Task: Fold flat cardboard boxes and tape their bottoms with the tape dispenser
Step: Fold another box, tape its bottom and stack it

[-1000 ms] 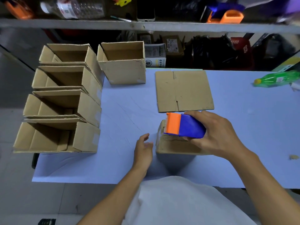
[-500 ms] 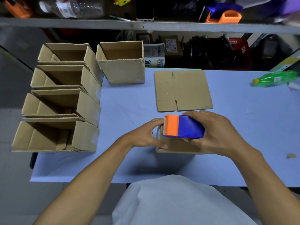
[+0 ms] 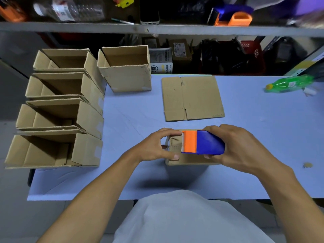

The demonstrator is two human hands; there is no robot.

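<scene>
1. The right hand (image 3: 240,149) wraps its grip around the blue and orange tape dispenser (image 3: 201,142), pressing it onto the upturned bottom of a small box (image 3: 175,159) on the table (image 3: 254,137).
2. The left hand (image 3: 155,146) curls its fingers over the left end of that box, just beside the dispenser's orange end, pinching the box's edge.
3. Beyond the box a flat cardboard blank (image 3: 192,98) lies on the table, apart from it.
4. Left of the box, a row of four folded open boxes (image 3: 57,109) stands along the table's left edge, overhanging it; a fifth open box (image 3: 126,74) stands behind.
5. Far right of the blank lies a green bottle (image 3: 289,83).
6. Behind the table, a cluttered shelf (image 3: 157,28) holds a second dispenser (image 3: 233,17).
</scene>
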